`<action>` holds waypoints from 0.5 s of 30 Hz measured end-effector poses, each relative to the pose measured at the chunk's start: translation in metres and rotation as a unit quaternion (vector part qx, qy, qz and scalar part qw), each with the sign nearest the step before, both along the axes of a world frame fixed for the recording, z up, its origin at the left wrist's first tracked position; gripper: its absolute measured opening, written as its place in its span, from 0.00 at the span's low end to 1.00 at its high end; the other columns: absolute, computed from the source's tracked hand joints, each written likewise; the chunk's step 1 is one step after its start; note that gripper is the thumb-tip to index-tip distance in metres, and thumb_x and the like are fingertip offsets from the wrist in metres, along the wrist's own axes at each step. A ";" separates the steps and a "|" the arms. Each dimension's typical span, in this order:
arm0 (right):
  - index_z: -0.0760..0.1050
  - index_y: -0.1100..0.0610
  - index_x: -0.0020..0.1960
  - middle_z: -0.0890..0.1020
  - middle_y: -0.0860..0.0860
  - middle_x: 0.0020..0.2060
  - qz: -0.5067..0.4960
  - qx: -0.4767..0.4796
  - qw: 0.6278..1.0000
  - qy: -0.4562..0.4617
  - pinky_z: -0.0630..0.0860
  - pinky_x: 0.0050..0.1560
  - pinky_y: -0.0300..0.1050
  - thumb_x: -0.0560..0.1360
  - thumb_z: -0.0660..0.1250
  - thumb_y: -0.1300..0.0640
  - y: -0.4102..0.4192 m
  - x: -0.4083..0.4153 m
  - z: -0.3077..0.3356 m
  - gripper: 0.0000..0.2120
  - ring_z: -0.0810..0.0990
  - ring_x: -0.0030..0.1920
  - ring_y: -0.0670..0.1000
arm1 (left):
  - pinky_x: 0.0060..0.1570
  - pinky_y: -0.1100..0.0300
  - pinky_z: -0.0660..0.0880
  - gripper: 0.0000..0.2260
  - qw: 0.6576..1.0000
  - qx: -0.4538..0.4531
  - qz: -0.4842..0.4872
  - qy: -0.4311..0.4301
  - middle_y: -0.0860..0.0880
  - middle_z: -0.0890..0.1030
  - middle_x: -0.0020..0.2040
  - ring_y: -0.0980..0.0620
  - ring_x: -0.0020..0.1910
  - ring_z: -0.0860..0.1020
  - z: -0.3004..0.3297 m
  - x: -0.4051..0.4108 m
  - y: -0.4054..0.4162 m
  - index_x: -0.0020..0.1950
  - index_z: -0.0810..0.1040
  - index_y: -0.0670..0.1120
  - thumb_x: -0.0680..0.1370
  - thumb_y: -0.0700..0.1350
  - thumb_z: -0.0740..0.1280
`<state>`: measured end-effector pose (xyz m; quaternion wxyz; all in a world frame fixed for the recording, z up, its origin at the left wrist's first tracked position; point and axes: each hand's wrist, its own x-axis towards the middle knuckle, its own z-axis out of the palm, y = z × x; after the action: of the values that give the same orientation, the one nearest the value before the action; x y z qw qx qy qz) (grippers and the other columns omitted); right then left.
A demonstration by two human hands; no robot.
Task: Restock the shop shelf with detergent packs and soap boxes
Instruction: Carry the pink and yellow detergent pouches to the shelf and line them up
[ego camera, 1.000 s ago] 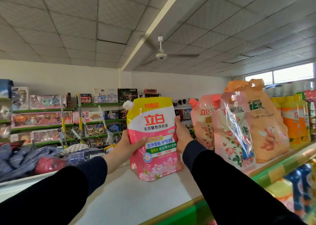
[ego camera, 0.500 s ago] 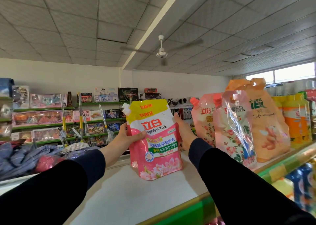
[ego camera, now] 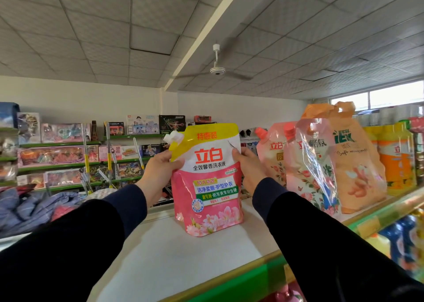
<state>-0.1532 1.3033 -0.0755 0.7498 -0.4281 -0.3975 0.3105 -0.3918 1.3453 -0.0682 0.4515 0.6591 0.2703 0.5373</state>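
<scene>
Item: detergent pack [ego camera: 207, 180], pink and yellow pouch with a white spout cap at its upper left corner; stands upright, long axis vertical, base resting on the white top of the shelf [ego camera: 183, 260], printed face toward the camera.

Hold: left hand [ego camera: 160, 171] grips the pack's left edge just below the spout, thumb across the front; right hand [ego camera: 249, 168] grips the right edge at about the same height, fingers curled behind; both hands closed around the pack, neither free.

Position relative to the pack: row of floral pouches [ego camera: 305, 164] to its right, nearest one just beside the right hand, apart from the pack; orange bag [ego camera: 353, 164] and yellow bottles [ego camera: 394, 157] farther right in the same row; bare shelf top to the left and in front.

Judgement: pack looks set down but not yet released; the row lies to the right, so the right hand is the nearer, and it occupies the gap; closing up to the row likely means sliding rightward, keeping the pouch upright so the soft base does not fold.
</scene>
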 end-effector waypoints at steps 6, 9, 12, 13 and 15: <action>0.76 0.59 0.60 0.85 0.63 0.56 -0.023 0.019 0.999 0.036 0.82 0.53 0.62 0.85 0.62 0.56 0.005 -0.009 -0.001 0.09 0.84 0.50 0.63 | 0.43 0.61 0.81 0.11 0.982 0.164 0.094 0.004 0.49 0.86 0.53 0.52 0.48 0.84 -0.001 0.002 -0.008 0.48 0.82 0.56 0.80 0.38 0.71; 0.76 0.57 0.54 0.85 0.64 0.56 -0.030 0.013 0.999 0.037 0.81 0.57 0.66 0.85 0.61 0.56 0.005 -0.010 0.001 0.06 0.84 0.51 0.63 | 0.32 0.67 0.77 0.07 0.988 0.140 0.057 -0.009 0.51 0.88 0.41 0.59 0.34 0.84 -0.004 0.002 -0.007 0.53 0.85 0.48 0.82 0.39 0.68; 0.74 0.56 0.52 0.84 0.64 0.57 -0.031 0.009 0.999 0.034 0.81 0.57 0.66 0.85 0.60 0.56 0.004 -0.011 0.002 0.06 0.84 0.51 0.63 | 0.35 0.61 0.82 0.07 0.994 0.103 0.019 0.014 0.50 0.89 0.45 0.52 0.39 0.87 -0.008 -0.003 -0.005 0.57 0.83 0.50 0.81 0.43 0.70; 0.74 0.56 0.52 0.84 0.64 0.57 -0.033 0.007 0.999 0.034 0.81 0.58 0.66 0.85 0.60 0.55 0.004 -0.011 0.003 0.07 0.84 0.51 0.63 | 0.37 0.58 0.83 0.09 0.996 0.080 -0.012 0.030 0.50 0.89 0.47 0.49 0.42 0.88 -0.009 -0.004 -0.005 0.59 0.81 0.51 0.80 0.43 0.71; 0.74 0.56 0.53 0.84 0.64 0.57 -0.037 0.002 0.999 0.034 0.80 0.58 0.67 0.85 0.60 0.55 0.004 -0.011 0.004 0.07 0.84 0.55 0.66 | 0.41 0.52 0.85 0.14 0.995 0.062 -0.043 0.070 0.49 0.88 0.50 0.46 0.45 0.88 -0.012 -0.005 -0.004 0.61 0.78 0.52 0.78 0.41 0.74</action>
<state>-0.1639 1.3069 -0.0710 0.7746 -0.4303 -0.3564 0.2965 -0.3970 1.3412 -0.0801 0.4125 0.7327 0.2386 0.4859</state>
